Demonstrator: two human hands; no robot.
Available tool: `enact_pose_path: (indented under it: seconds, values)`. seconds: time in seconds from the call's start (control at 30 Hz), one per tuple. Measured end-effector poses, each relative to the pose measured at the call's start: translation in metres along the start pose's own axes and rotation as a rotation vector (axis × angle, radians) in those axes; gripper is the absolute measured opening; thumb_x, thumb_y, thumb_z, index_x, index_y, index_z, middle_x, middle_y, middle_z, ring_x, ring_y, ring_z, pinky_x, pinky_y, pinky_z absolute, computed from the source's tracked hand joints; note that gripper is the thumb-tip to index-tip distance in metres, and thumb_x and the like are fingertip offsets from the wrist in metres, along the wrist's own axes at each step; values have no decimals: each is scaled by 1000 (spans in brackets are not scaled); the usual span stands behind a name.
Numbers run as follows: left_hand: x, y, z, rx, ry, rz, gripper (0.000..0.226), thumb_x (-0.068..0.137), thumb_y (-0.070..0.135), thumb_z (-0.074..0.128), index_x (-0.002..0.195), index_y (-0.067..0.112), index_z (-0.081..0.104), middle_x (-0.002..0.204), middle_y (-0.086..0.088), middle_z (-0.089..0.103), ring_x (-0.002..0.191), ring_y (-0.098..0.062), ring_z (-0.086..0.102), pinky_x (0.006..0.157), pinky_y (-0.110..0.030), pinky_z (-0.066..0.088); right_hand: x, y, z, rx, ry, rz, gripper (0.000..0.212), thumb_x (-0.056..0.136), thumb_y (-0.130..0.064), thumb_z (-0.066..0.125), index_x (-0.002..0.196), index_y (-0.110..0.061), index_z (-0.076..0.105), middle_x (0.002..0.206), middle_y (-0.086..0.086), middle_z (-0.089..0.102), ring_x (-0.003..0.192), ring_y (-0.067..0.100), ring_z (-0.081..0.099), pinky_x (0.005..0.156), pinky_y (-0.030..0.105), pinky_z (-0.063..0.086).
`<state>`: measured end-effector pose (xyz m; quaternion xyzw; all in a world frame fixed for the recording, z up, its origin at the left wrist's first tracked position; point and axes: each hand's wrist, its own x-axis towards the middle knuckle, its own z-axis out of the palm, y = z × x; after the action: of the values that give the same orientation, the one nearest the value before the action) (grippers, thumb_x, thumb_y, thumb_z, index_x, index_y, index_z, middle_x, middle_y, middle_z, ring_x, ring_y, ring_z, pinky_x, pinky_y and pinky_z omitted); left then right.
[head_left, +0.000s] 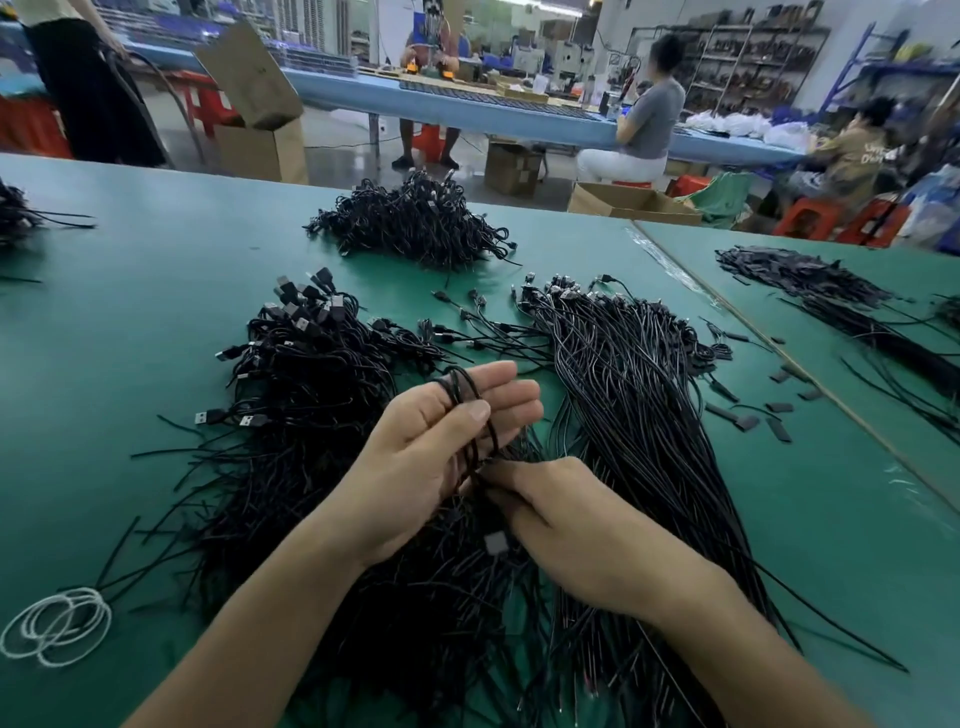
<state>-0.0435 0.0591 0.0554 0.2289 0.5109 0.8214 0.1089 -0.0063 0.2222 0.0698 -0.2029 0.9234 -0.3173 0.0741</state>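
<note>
Green counter (130, 312) carries everything, heaps kept apart so stock does not mix. Straight cable bundle (639, 374) at 2 o'clock is likely the uncoiled supply. USB-plug pile (311, 374) sits at 10 o'clock. Coiled heap (415, 223) at 12 o'clock is probably finished pieces. At centre, the left grip (431, 457) keeps its fingers straight as a winding form, thumb pressing the cable loop (464, 387) wound round them. Right grip (561, 519), at its 5 o'clock, pinches the loop's lower end, seemingly to cinch it; its fingertips are hidden behind the left palm. Black strips (748, 421) at 3 o'clock are likely ties. White string rings (57, 626) lie at 8 o'clock. The loop's plug ends are lost in the pile below. Grey tab (495, 543) is unclear.
</note>
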Motion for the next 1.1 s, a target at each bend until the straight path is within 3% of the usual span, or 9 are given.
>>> enact_pose_path:
  seconds: [0.17,0.23,0.33,0.43,0.53,0.63,0.8,1.0,1.1]
  values:
    - [1,-6,2,548,111,21,37,98,-14,37,111,9,63,100,-5,74,95,-10,71,87,-20,51,-9,1,-20,-97,72,-70,20,98,-40,55,81,-31,62,70,-12,58,66,7,55,62,32,48]
    - [-1,-4,5,526,56,-35,34,94,-14,39,99,5,68,88,-9,74,82,-12,69,77,-19,52,-11,2,-29,-93,185,-115,19,94,-42,61,84,-30,70,74,-13,62,72,6,60,65,26,48]
    - [-4,1,12,487,-39,-96,27,86,6,41,80,5,67,67,-8,68,64,-19,64,63,-25,51,-10,1,-40,-52,299,-157,16,87,-42,70,79,-28,75,74,-12,64,74,8,61,65,20,46]
    - [-6,4,13,510,-159,-235,43,93,31,36,69,13,67,50,0,54,50,-15,54,60,-32,49,-10,-3,-40,25,382,-214,14,80,-39,75,76,-25,75,72,-13,65,69,7,61,61,11,41]
    - [-9,7,14,379,-244,-318,58,101,50,32,57,22,56,44,10,34,41,-9,33,54,-29,49,-6,-2,-41,262,411,-212,8,81,-26,79,79,-22,72,72,-8,68,64,5,61,60,17,47]
    - [-11,12,12,289,-290,-319,52,102,48,34,56,25,44,47,11,31,42,-8,27,51,-24,47,-2,2,-43,430,317,-148,11,82,-28,75,80,-21,67,77,4,69,67,21,61,62,30,52]
    - [-11,14,9,166,-336,-361,48,97,50,44,56,25,41,42,6,38,36,-8,32,57,-27,52,-6,9,-42,633,101,-122,10,81,-27,74,82,-22,65,100,6,75,92,20,71,81,27,56]
    - [-10,11,6,93,-329,-423,51,100,49,43,56,22,43,44,2,46,37,-10,42,64,-35,54,-8,5,-39,614,107,-132,17,79,-19,75,82,-12,60,94,6,75,88,18,70,78,26,54]
    - [-10,11,6,62,-307,-429,52,100,49,43,57,21,48,47,-1,51,40,-12,50,70,-39,53,-9,1,-39,537,174,-126,15,83,-13,76,81,-12,61,79,8,71,72,17,65,67,26,53]
